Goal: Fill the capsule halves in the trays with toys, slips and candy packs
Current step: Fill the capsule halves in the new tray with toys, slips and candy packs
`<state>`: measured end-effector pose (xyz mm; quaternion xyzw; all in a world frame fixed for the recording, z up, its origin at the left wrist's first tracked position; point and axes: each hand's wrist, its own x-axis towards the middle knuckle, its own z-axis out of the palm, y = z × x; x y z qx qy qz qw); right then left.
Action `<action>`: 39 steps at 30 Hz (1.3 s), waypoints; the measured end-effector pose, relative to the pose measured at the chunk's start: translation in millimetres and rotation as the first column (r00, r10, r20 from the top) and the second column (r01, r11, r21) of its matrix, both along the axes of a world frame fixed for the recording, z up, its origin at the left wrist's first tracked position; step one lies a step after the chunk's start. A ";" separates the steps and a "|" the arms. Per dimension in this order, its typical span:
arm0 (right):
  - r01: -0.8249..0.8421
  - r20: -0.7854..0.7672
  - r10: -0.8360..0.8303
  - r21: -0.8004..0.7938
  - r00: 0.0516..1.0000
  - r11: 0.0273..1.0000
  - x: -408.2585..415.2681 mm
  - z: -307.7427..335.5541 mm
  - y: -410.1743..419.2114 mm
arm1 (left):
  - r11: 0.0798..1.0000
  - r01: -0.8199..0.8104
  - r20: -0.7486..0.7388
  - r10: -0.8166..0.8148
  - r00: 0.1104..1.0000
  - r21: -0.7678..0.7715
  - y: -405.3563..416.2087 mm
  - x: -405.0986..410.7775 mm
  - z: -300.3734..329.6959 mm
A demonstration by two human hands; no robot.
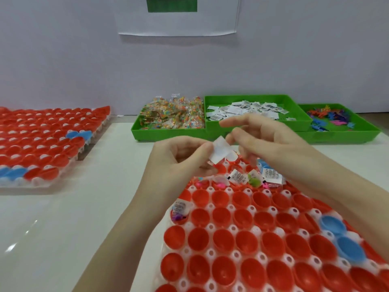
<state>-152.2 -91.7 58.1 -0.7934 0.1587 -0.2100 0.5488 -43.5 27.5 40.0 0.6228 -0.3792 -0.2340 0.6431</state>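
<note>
A white paper slip (220,152) is pinched by left hand (185,157) fingers (205,147); right hand (271,142) fingers (229,123) are spread above the capsule tray (231,228).

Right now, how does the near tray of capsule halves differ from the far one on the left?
The near tray lies under both hands; the far tray lies untouched. A few near-tray halves hold slips and toys, most empty; the far tray's contents can't be made out. Both hold mostly red halves, a few blue.

Single head-worn wide-angle view, forward and down, close over the near capsule tray (210,252), toward the wall (63,60).
</note>
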 end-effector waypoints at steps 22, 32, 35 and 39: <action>-0.007 0.199 0.024 -0.085 0.980 0.996 1.7 -18.3 47.1 | 0.998 -0.066 -0.020 0.065 0.998 -0.026 39.6 -15.7 -27.2; 0.060 0.001 -0.070 -0.528 0.998 0.847 11.0 -27.5 47.3 | 0.997 -0.049 -0.043 0.047 0.998 -0.060 41.0 -12.1 -33.1; 0.002 -0.086 -0.051 -0.488 0.995 0.873 12.5 -30.6 44.9 | 0.999 -0.046 0.042 0.046 0.998 0.008 42.0 -9.4 -36.7; -0.007 -0.166 -0.067 -0.406 0.984 0.914 12.1 -45.0 39.1 | 0.963 -0.155 0.570 0.003 0.822 0.220 50.2 4.7 -42.1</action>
